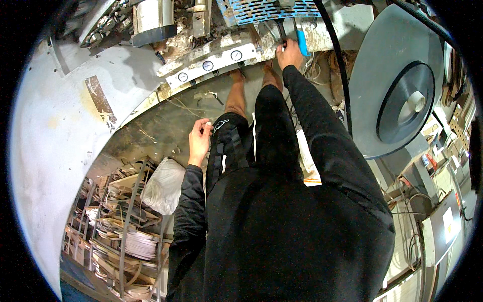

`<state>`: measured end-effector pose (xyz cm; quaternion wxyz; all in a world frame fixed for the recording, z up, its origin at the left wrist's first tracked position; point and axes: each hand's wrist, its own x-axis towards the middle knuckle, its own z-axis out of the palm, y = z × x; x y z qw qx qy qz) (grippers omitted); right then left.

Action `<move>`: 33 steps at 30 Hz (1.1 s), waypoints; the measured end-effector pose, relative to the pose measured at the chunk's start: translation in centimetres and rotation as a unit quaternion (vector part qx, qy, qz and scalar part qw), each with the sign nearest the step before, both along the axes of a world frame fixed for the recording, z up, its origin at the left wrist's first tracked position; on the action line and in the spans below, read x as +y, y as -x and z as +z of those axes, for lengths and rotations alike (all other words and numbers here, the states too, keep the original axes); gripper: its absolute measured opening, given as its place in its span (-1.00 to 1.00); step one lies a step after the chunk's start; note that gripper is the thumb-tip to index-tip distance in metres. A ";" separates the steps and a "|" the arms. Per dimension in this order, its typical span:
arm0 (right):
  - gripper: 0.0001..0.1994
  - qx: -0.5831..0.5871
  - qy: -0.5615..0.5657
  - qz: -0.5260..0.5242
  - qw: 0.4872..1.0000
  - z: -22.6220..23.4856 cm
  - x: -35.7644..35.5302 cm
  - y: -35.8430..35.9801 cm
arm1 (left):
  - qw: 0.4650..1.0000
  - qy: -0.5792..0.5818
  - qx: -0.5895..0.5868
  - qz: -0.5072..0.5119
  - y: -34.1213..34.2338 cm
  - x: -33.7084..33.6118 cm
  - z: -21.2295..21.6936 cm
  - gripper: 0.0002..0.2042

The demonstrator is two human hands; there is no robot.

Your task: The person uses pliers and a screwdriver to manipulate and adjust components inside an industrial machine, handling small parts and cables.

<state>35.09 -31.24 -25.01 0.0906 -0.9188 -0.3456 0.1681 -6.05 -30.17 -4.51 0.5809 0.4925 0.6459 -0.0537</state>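
Observation:
My right hand (289, 54) reaches to the far edge of the machine's ledge, its fingers curled beside a dark tool handle (280, 29). What sits in those fingers, if anything, is too small to tell. Just right of it is a bright blue piece (303, 43). Over both lies a blue slotted tray (271, 11), with several hand tools around its lower edge. My left hand (199, 140) hangs beside my left thigh, fingers curled in toward the thumb. A tiny pale spot shows at the thumb tip; I cannot tell whether it is an object.
Round gauges line a white panel (209, 65) ahead. A large grey disc (370, 85) stands at right, beside a hanging black cable (338, 65). At lower left are a metal rack (126, 236) of stacked strips and a whitish bag (164, 186). A white curved surface (50, 141) fills the left.

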 end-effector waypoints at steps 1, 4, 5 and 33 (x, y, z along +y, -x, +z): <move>-0.63 0.008 0.008 -0.007 1.000 0.0 0.3 0.1 | 1.000 0.002 -0.003 0.001 0.3 -0.1 -0.1 -0.68; -0.62 0.024 0.013 -0.023 0.999 -1.0 0.9 -0.3 | 1.000 -0.002 -0.001 0.003 0.4 0.1 0.0 -0.69; -0.62 0.024 0.004 -0.024 0.999 -1.4 0.9 -0.3 | 1.000 -0.005 0.001 0.002 0.4 0.2 0.0 -0.70; -0.71 0.612 -0.203 -0.241 0.725 16.4 -1.1 3.5 | 0.984 -0.095 -0.148 -0.017 -12.2 6.5 4.4 -0.63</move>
